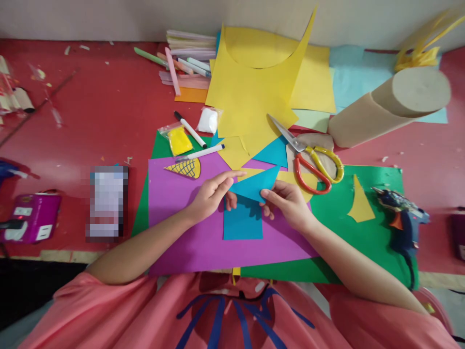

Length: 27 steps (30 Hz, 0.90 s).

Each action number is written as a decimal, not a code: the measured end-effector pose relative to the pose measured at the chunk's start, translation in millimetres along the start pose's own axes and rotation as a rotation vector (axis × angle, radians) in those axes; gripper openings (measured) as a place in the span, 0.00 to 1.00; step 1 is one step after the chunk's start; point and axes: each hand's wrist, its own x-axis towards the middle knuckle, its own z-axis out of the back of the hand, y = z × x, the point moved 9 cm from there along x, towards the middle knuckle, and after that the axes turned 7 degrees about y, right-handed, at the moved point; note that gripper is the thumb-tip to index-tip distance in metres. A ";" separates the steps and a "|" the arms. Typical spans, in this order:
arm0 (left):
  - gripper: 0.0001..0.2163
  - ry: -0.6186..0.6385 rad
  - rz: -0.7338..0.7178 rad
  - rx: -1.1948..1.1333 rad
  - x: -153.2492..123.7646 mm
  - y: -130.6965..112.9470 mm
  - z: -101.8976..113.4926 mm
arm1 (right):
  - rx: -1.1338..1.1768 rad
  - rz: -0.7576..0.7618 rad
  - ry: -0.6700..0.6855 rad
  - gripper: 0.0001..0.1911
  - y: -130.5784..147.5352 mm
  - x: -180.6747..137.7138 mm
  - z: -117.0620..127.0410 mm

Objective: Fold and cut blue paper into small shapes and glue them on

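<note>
Blue triangular paper is held above a blue rectangle on the purple sheet. The right hand's grip pinches the triangle's right part; whether the left hand pinches its tip, I cannot tell. Purple box labels are too small to read.

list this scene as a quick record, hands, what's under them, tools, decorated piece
left hand: at the left corner of the blue triangle; grip unclear
right hand: pinching the triangle's right side
beneath: blue rectangle on purple sheet, over green sheet
tools: scissors with one red, one yellow handle; glue gun at right
decorated piece: yellow cone shape with dark grid lines
</note>
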 end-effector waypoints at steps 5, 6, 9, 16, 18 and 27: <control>0.18 -0.074 -0.273 0.316 -5.0 -22.2 3.6 | -0.004 0.002 -0.001 0.17 0.2 -1.0 1.0; 0.18 -0.046 -0.320 0.397 -6.1 -26.6 -1.3 | -0.006 0.000 0.002 0.17 0.3 -1.6 0.5; 0.20 0.027 -0.391 0.557 -8.3 -33.4 -13.6 | -0.019 -0.006 0.003 0.17 1.0 -2.9 -1.0; 0.14 0.059 -0.363 0.566 -8.3 -30.0 -17.0 | -0.152 0.011 0.000 0.19 0.4 -3.5 -0.7; 0.11 0.016 -0.248 0.511 -5.1 -21.1 -10.9 | -0.186 0.006 -0.006 0.20 -1.2 -3.5 -0.2; 0.15 -0.012 0.035 0.082 -0.4 3.8 -4.3 | -0.186 0.048 -0.043 0.17 2.4 -2.1 1.0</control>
